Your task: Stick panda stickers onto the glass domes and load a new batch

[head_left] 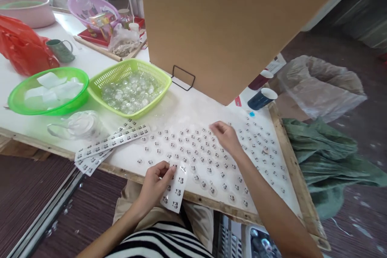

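A white surface [195,108] with a wooden edge [300,187] carries many small panda stickers [212,190] across its near right part. Overlapping panda strips [113,142] lie left of them. Beyond, at left, sit a green bowl [69,107], basket [152,100], red bag [26,48] and mug [59,51]; at far right, 2 dark cups [256,101].

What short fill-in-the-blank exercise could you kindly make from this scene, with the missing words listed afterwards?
1. The person's ____ hand pinches a printed strip over the lap.
2. The round bowl holding flat white pieces is coloured ____.
3. In the picture, the basket of clear round pieces stands to the ____ of that bowl.
4. The bulging plastic bag beside the mug is ____.

Missing words: left; green; right; red.
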The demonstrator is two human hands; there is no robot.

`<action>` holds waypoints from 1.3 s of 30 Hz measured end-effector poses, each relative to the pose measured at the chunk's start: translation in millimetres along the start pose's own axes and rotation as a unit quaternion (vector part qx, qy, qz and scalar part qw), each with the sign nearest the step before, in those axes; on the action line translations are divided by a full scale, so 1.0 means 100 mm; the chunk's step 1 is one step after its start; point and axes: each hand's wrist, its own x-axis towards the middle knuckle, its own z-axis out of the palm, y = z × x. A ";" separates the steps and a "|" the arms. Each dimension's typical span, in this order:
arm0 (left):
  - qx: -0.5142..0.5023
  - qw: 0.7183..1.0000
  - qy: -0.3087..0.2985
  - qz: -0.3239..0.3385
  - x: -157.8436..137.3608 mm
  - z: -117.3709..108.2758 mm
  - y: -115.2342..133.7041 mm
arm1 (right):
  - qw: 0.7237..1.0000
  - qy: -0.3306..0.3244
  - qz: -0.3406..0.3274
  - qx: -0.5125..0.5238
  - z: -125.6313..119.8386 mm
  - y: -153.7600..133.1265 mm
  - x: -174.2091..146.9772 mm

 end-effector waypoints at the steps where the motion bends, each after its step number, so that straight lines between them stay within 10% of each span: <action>1: -0.008 1.000 0.009 0.001 0.01 0.01 0.01 | 0.995 -0.083 -0.034 0.046 0.11 -0.18 -0.18; 5: -0.021 0.999 0.034 0.007 0.02 0.00 0.07 | 0.947 -0.292 -0.081 0.108 0.39 -0.68 -0.71; 16: -0.076 0.996 0.010 -0.042 0.02 -0.02 0.06 | 0.942 -0.324 -0.034 0.079 0.43 -0.74 -0.84; 28: -0.090 0.994 0.035 -0.056 0.00 -0.03 0.06 | 0.968 -0.187 -0.152 0.069 0.47 -0.65 -0.95; 39: -0.047 0.997 0.019 -0.054 -0.04 0.00 0.17 | 0.962 -0.124 -0.037 0.240 0.53 -0.67 -0.96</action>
